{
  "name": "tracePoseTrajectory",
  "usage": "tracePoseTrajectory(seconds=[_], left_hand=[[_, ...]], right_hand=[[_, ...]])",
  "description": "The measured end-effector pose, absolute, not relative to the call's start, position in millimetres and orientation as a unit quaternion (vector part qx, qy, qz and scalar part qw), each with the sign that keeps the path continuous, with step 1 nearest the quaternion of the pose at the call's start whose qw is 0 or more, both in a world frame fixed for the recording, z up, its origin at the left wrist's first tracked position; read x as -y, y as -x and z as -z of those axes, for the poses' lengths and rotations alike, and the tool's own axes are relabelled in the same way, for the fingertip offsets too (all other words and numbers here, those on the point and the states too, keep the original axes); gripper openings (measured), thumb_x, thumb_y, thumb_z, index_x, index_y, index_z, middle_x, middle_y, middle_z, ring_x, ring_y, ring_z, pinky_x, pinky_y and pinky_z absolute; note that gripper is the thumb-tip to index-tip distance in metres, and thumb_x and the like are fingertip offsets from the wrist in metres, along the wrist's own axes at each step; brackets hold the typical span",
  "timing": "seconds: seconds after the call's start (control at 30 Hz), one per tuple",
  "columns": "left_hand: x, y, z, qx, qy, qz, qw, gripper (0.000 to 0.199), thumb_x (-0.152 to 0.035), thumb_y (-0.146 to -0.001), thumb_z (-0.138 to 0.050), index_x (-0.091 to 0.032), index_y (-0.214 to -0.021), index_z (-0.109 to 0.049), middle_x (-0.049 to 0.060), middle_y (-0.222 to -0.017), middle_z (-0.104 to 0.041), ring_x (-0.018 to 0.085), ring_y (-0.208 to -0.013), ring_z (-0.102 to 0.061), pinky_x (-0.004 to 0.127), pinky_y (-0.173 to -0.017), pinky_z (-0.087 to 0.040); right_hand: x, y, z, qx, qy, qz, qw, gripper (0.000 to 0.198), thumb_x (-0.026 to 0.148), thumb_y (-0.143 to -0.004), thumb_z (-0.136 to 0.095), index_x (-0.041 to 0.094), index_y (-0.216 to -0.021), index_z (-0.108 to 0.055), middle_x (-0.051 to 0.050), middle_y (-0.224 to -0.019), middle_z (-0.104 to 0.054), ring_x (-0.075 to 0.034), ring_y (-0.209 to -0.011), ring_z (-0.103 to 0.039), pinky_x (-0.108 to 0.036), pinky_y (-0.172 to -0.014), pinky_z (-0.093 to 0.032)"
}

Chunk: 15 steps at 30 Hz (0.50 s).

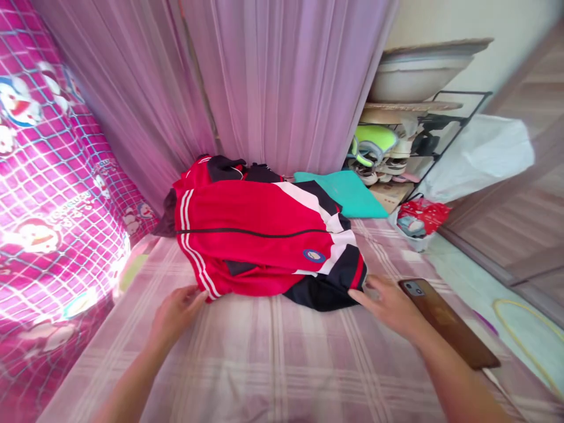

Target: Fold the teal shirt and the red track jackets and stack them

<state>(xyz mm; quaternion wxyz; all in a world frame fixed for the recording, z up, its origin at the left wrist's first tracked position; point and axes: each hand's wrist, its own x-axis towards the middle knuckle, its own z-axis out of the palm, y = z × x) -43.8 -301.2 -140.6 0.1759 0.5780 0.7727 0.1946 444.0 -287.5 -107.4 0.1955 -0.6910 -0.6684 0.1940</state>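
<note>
A red jacket (247,205) with white and black panels lies spread on its side on the bed. Its black zipper runs across the middle, and a round blue badge (314,255) sits on the chest. My left hand (180,308) is at the near corner of the white-striped hem, its fingers closed together on the edge. On the other side, my right hand (388,302) reaches the black sleeve (326,288) near its red-striped end. The thumb lies against the cloth and the forefinger is apart from it. More dark and red clothing (224,167) lies behind the jacket.
A brown phone (449,323) with a white cable lies beside my right forearm. Behind the jacket is a teal folded item (343,191). A shoe rack (436,129) stands at the right, bags beside it. Purple curtains (282,76) hang behind; a pink patterned curtain (66,176) hangs left.
</note>
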Motion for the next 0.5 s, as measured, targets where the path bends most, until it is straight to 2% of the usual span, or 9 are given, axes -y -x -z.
tracePoseTrajectory(seconds=[0.1, 0.2, 0.3, 0.4, 0.5], left_hand=[[303.2, 24.7, 140.2, -0.784, -0.568, -0.189, 0.166, 0.062, -0.068, -0.075, -0.054, -0.018, -0.110, -0.067, 0.013, -0.108, -0.072, 0.030, -0.101, -0.066, 0.041, -0.085, -0.050], [297.2, 5.1, 139.9, -0.799, -0.521, -0.222, 0.200, 0.053, -0.059, -0.077, -0.057, -0.018, -0.110, -0.065, 0.010, -0.100, -0.073, 0.029, -0.098, -0.067, 0.039, -0.082, -0.051], [281.9, -8.8, 129.2, -0.763, -0.496, -0.339, 0.238, 0.037, -0.044, -0.084, -0.052, -0.018, -0.108, -0.062, 0.007, -0.095, -0.073, 0.024, -0.094, -0.068, 0.037, -0.082, -0.053], [262.1, -4.2, 89.8, -0.695, -0.496, -0.465, 0.235, 0.036, -0.039, -0.091, -0.037, -0.018, -0.115, -0.055, 0.005, -0.103, -0.072, 0.018, -0.100, -0.066, 0.031, -0.084, -0.053], [255.8, 22.5, 31.4, -0.601, -0.438, -0.629, 0.226, 0.030, -0.038, -0.084, -0.050, -0.019, -0.106, -0.055, 0.001, -0.095, -0.070, 0.014, -0.084, -0.065, 0.029, -0.081, -0.054]], right_hand=[[283.3, -419.5, 124.2, 0.638, 0.710, -0.175, 0.242, 0.046, 0.054, -0.078, -0.055, 0.023, -0.108, -0.071, -0.011, -0.113, -0.071, -0.030, -0.100, -0.066, -0.036, -0.081, -0.051], [272.1, -408.9, 129.9, 0.591, 0.737, -0.195, 0.264, 0.046, 0.051, -0.085, -0.047, 0.021, -0.111, -0.071, -0.012, -0.103, -0.074, -0.030, -0.096, -0.068, -0.037, -0.080, -0.052], [251.4, -412.8, 115.4, 0.542, 0.751, -0.191, 0.324, 0.048, 0.046, -0.091, -0.040, 0.018, -0.118, -0.069, -0.014, -0.105, -0.074, -0.029, -0.103, -0.068, -0.036, -0.083, -0.053], [222.4, -431.3, 80.4, 0.499, 0.771, -0.149, 0.366, 0.048, 0.040, -0.091, -0.041, 0.017, -0.124, -0.067, -0.013, -0.110, -0.073, -0.028, -0.103, -0.068, -0.034, -0.083, -0.053], [200.4, -465.1, 45.3, 0.529, 0.775, -0.093, 0.333, 0.045, 0.040, -0.089, -0.046, 0.013, -0.116, -0.071, -0.015, -0.102, -0.075, -0.029, -0.095, -0.069, -0.035, -0.078, -0.053]])
